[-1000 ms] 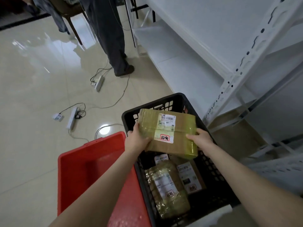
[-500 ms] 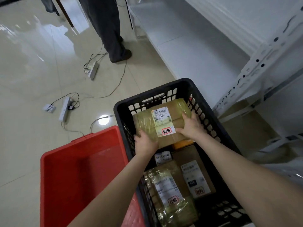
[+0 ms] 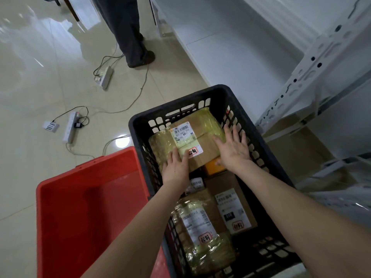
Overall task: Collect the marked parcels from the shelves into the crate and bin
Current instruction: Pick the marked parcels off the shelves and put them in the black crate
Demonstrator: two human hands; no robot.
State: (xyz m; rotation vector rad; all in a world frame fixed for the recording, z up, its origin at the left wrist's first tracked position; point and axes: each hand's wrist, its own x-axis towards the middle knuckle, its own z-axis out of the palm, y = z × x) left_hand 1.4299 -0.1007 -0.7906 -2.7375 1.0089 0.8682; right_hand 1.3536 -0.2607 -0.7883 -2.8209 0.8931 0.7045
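A brown taped parcel (image 3: 192, 129) with a white label and a red-marked sticker lies at the far end of the black slotted crate (image 3: 267, 157). My left hand (image 3: 175, 167) rests flat on its near left edge, fingers spread. My right hand (image 3: 233, 149) lies flat on its right side, fingers apart, gripping nothing. Closer to me in the crate sit a plastic-wrapped parcel (image 3: 202, 233), a brown box (image 3: 230, 205) with a marked sticker, and a small orange box (image 3: 214, 166). The red bin (image 3: 88, 207) stands to the left of the crate with nothing visible in it.
White metal shelving (image 3: 301, 77) runs along the right, its lower shelf bare. On the glossy tiled floor lie power strips (image 3: 70, 127) and cables (image 3: 124, 109). Another person's legs (image 3: 128, 33) stand at the top.
The parcel went down from above the crate onto its far end. Both hands let go of its sides and now lie flat on top.
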